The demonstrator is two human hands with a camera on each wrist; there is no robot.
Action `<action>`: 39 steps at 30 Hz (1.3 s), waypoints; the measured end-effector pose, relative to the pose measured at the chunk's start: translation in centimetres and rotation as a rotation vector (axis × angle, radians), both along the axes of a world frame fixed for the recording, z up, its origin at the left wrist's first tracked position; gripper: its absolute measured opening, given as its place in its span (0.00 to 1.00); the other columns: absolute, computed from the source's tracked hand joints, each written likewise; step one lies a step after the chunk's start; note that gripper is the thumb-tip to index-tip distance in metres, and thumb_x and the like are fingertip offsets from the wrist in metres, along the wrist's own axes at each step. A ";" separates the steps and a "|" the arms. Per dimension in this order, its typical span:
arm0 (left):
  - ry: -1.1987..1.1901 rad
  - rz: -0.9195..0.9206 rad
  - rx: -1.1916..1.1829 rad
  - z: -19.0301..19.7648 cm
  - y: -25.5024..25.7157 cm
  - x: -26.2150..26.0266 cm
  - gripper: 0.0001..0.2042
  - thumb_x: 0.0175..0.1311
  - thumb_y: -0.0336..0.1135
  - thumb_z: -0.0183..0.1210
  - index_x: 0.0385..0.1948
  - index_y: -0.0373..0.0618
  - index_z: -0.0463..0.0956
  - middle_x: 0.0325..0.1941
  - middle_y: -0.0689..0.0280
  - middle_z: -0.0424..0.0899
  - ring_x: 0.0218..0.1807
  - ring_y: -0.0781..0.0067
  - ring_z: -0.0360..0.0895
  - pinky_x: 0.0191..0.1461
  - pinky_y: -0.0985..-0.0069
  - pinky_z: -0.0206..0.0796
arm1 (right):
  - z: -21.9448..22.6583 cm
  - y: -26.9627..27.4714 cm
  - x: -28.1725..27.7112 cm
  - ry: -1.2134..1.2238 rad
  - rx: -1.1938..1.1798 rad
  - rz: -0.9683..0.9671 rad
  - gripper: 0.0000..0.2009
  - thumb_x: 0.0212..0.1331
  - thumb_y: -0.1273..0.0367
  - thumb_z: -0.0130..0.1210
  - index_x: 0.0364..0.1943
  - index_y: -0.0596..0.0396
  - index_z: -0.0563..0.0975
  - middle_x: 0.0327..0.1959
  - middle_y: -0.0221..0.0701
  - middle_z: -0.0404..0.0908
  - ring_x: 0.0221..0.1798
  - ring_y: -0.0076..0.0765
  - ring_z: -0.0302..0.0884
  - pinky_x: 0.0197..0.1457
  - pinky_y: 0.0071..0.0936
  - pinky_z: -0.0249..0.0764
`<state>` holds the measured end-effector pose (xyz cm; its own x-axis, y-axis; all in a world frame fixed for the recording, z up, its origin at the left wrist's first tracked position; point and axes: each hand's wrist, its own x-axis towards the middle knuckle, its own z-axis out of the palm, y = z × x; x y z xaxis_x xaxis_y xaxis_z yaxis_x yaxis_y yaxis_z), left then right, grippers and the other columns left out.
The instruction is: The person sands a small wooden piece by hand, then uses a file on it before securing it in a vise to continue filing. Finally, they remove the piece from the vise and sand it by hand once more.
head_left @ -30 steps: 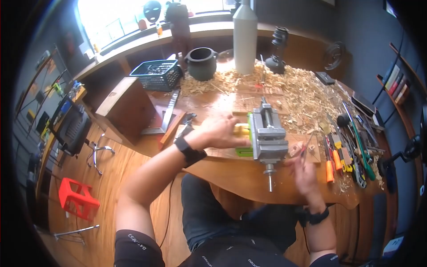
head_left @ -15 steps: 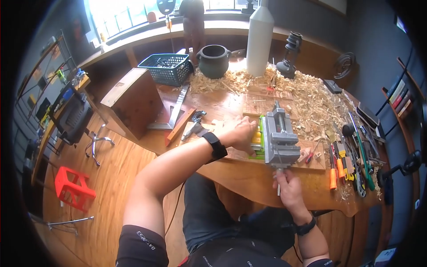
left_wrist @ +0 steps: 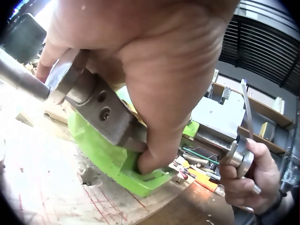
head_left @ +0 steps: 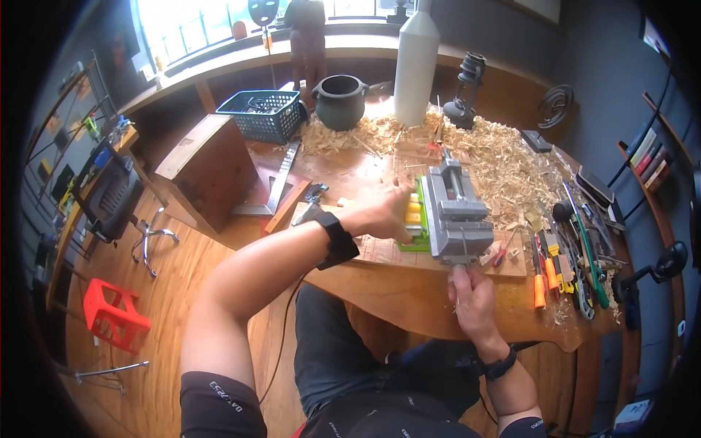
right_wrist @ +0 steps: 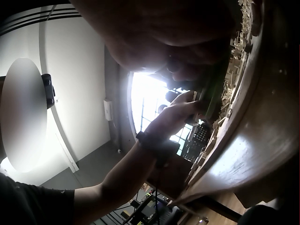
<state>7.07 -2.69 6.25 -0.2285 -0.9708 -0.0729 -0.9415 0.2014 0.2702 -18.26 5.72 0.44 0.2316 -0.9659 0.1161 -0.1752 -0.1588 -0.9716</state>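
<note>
A grey metal vise [head_left: 456, 208] stands on a wooden board at the front of the table, with a bright green plastic piece [left_wrist: 105, 157] along its left side. Yellow parts [head_left: 413, 212] show between that green piece and my left hand [head_left: 383, 212]. The left hand grips the vise's left side; in the left wrist view its thumb presses at the green edge and the other fingers reach over the far side, partly hidden. My right hand [head_left: 475, 303] holds the screw end of the vise at the front, fingers curled round its bar handle.
A red-handled tool [head_left: 500, 257] lies right of the vise. Screwdrivers, cutters and other hand tools [head_left: 573, 255] spread further right. Wood shavings [head_left: 504, 160] cover the back, near a pot [head_left: 340, 106], white bottle [head_left: 418, 69] and lantern [head_left: 467, 95]. A wooden box [head_left: 212, 171] and square [head_left: 281, 182] stand left.
My right hand has moved from beside the red-handled tool to the vise's screw end and gripped it. My left hand stays at the vise's left side. The head view has shifted slightly.
</note>
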 end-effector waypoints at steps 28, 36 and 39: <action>0.094 0.126 0.011 -3.1 -8.9 19.0 0.42 0.38 0.47 0.75 0.59 0.32 0.75 0.53 0.46 0.84 0.58 0.51 0.81 0.63 0.65 0.73 | 0.5 -14.6 17.6 0.385 0.077 0.297 0.33 0.72 0.44 0.46 0.37 0.68 0.83 0.40 0.58 0.85 0.49 0.62 0.84 0.58 0.50 0.75; 0.158 0.148 0.074 -3.6 -9.2 20.3 0.40 0.38 0.43 0.76 0.59 0.33 0.75 0.52 0.48 0.86 0.55 0.54 0.83 0.60 0.66 0.75 | 1.5 -14.4 18.7 0.415 0.118 0.378 0.34 0.73 0.45 0.47 0.35 0.70 0.83 0.40 0.62 0.84 0.51 0.66 0.83 0.54 0.52 0.75; 0.119 0.141 0.047 -3.7 -10.0 21.0 0.37 0.38 0.41 0.75 0.56 0.34 0.77 0.48 0.50 0.87 0.49 0.58 0.85 0.54 0.67 0.77 | 0.4 -15.6 19.3 0.495 -0.011 0.370 0.32 0.73 0.48 0.49 0.35 0.71 0.83 0.41 0.62 0.84 0.50 0.66 0.84 0.53 0.52 0.76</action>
<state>28.04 -12.68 2.53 -0.1005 -0.9900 -0.0992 -0.9202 0.0545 0.3877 1.07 -9.87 0.87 0.5798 -0.8107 -0.0814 -0.5361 -0.3044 -0.7874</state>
